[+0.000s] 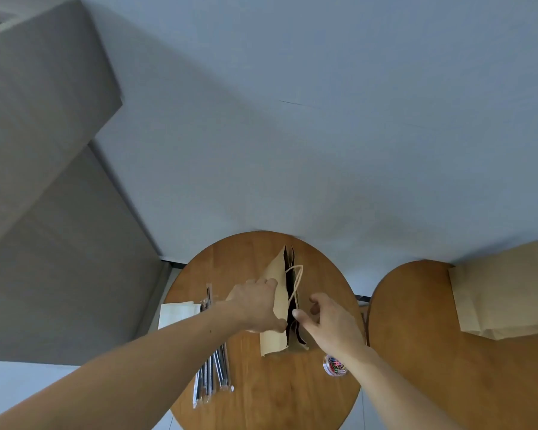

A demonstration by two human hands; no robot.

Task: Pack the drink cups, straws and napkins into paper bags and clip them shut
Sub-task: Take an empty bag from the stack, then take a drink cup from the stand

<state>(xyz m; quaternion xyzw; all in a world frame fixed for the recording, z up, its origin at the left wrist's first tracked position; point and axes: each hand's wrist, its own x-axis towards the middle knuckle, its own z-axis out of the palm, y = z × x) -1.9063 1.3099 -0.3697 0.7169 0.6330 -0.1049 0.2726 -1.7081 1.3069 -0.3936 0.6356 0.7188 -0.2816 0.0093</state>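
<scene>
Brown paper bag point(272, 342) upright, mouth narrowly open; wrapped straws point(213, 373) left; napkins point(177, 313) beyond.

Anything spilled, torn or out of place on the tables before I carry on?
Nothing stands out. The open paper bag stands upright between the left hand and right hand, the wrapped straws lie together beside it, and the paper clips sit in their tub.
</scene>
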